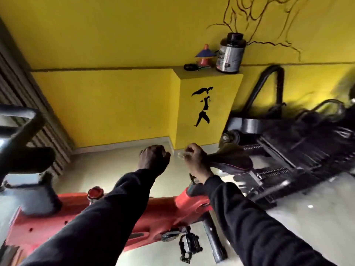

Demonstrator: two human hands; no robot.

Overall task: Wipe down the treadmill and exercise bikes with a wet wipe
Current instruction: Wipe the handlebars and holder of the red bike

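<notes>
A red exercise bike (107,215) stands below my arms, its black saddle (232,159) at the right and its black handlebars (21,127) at the left. My right hand (195,160) is just left of the saddle's nose and pinches a small pale translucent wipe (181,155). My left hand (154,159) hovers a little to the left of it, curled into a fist with its back toward me; nothing shows in it. A black treadmill (288,150) lies at the right against the yellow wall.
A ledge on the wall (209,71) carries a dark jar (230,52), a small cone (205,55) and a black item. The bike's pedal (189,246) and a red knob (95,192) stick out below my arms. A ribbed shutter (17,89) lines the left side.
</notes>
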